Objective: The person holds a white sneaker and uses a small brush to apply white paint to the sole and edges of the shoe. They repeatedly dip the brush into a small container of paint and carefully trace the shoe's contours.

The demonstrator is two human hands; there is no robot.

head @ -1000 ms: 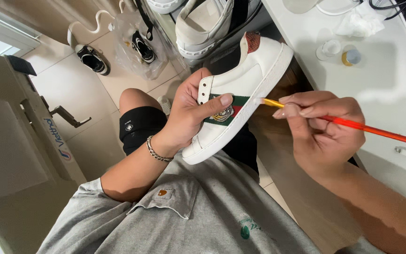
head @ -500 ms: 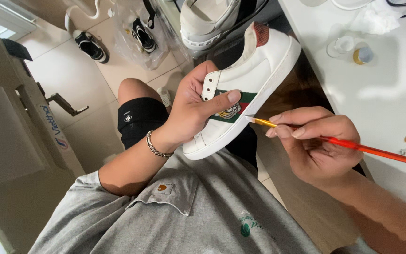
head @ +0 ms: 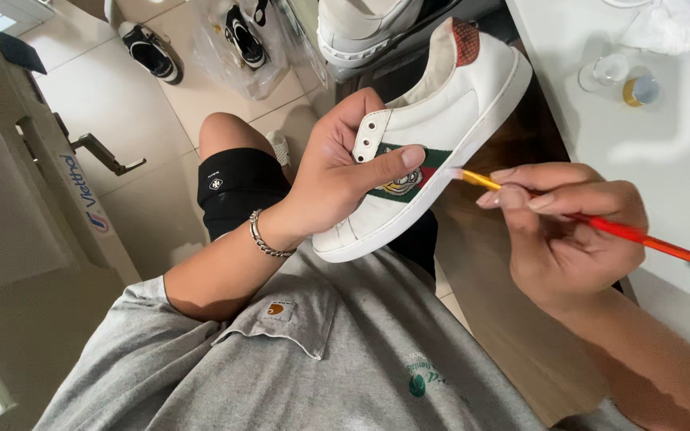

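The sneaker (head: 449, 120) is white with a green-and-red side stripe and a red patterned heel tab, the brush (head: 600, 227) has a red handle and yellow ferrule, the shirt (head: 337, 359) grey, the shorts (head: 237, 187) black.

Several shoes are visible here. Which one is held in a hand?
The white sneaker with the green and red side stripe, gripped by the left hand. The black shoes lie on the floor.

— Where do we have our left hand (head: 337, 179)?
— Centre of the frame, fingers curled, thumb stretched rightward, forearm running to lower left.
— And our right hand (head: 569, 231)?
— Right of centre, fingertips pinched together, pointing left.
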